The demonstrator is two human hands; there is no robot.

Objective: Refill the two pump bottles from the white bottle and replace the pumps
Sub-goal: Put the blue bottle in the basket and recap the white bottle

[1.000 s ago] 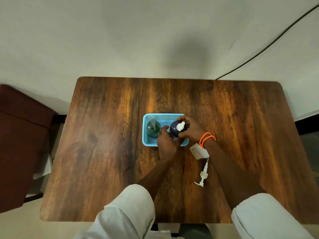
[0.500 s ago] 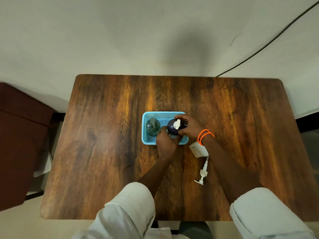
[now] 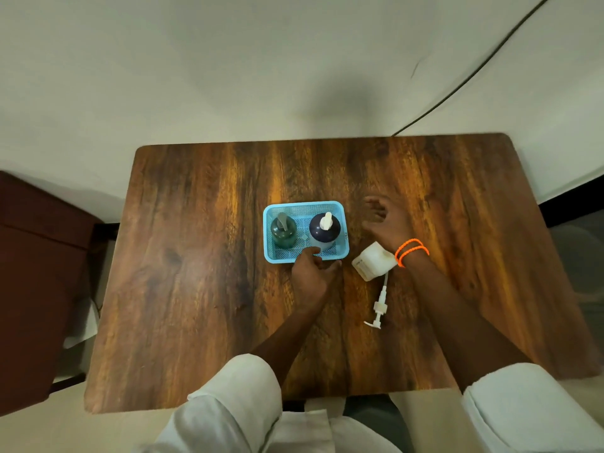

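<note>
**Both pumps on, hands coming free of the basket**

My left hand [image 3: 310,273] rests at the near edge of the blue basket [image 3: 341,253], fingers loosely curled against the rim. I cannot tell for certain whether they pinch the rim or only lean on it, but they hold no bottle. I judge the hand sits there to steady the basket so it does not slide on the wooden table [image 3: 196,289].

My right hand [image 3: 387,223] hovers beside the basket on its right, clear of it, fingers relaxed and spread, holding nothing. The orange bands [image 3: 411,251] sit on that wrist.

Inside the basket the two pump bottles stand upright side by side. The green bottle [image 3: 283,233] is on the left with its grey pump on top; the dark bottle [image 3: 324,232] is on the right with its white pump [image 3: 326,220] seated on the neck. From above I cannot see the liquid level in either.

The white bottle [image 3: 372,261] lies just right of the basket's near corner, partly under my right wrist. Its own loose pump [image 3: 379,308] lies on the table toward me, tube pointing at the bottle. I judge it was set there to keep the mouth open for pouring.

With both pumps in place, I reckon the task is near its end; checking each pump is screwed tight seems the only step left.
</note>
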